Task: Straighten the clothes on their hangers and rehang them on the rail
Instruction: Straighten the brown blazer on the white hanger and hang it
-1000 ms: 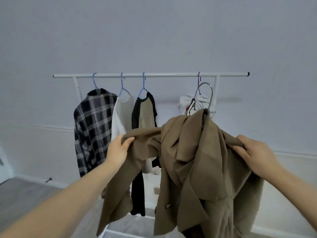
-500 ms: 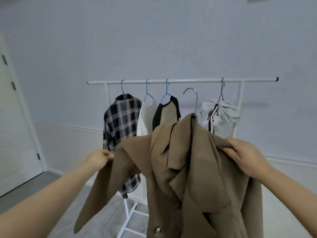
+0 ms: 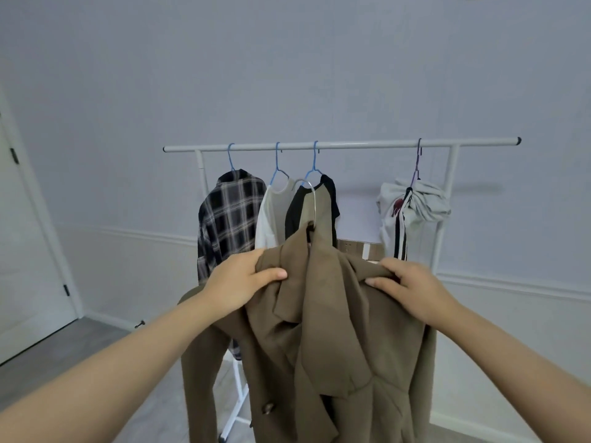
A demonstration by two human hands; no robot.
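Coat held clear of rail, hook pointing up

Brown double-breasted wool coat (image 3: 335, 330) on its silver wire hanger (image 3: 311, 203) is gripped at both shoulders, left hand (image 3: 243, 282) and right hand (image 3: 412, 287) each closed on cloth. The white metal rail (image 3: 351, 144) lies above and beyond; the empty stretch sits nearer the right hand.

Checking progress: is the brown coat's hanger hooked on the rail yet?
No, the silver hanger hook sits below the white rail, with both hands gripping the brown coat.
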